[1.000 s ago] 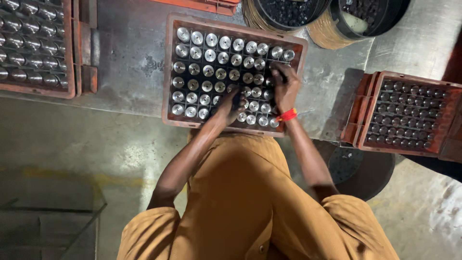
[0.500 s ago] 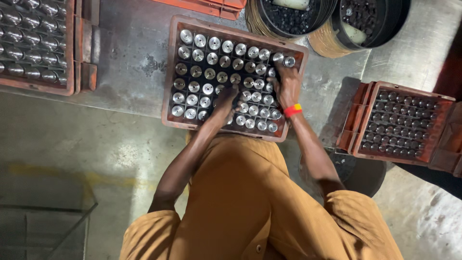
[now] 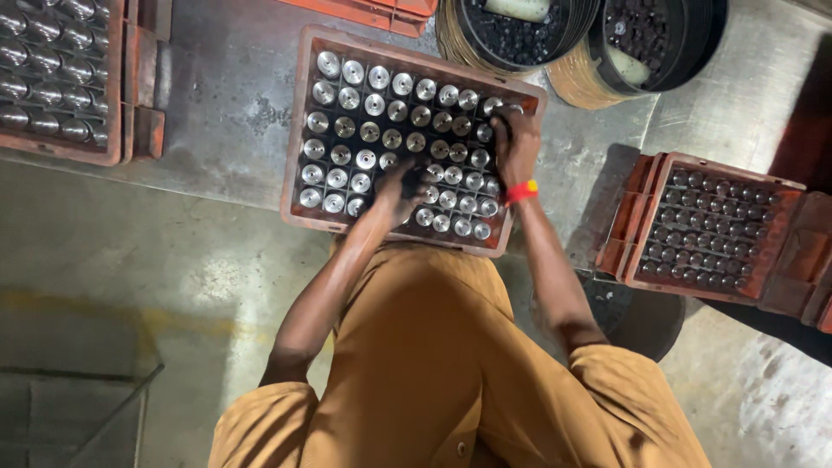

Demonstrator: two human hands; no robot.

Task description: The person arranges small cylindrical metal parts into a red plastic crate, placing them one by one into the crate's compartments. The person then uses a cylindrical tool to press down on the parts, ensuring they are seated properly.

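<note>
Both hands rest on shiny metal cylinders (image 3: 364,130) in the brown crate (image 3: 295,130), left hand (image 3: 400,191) near its front edge, right hand (image 3: 516,147) at its right side, fingers' grip unclear.

Close-packed metal cylinders (image 3: 374,105) fill the crate (image 3: 299,130), leaving only narrow gaps; bare tabletop (image 3: 217,104) lies left.

There is only one view, from a camera on the person's head. It looks almost straight down, from above and a little behind the body, so the orange-clad torso fills the near bottom part. The red crate of shiny metal cylinders (image 3: 407,139) lies in the middle, at arm's reach. Far left, far right and the far edge are cut by the frame.
</note>
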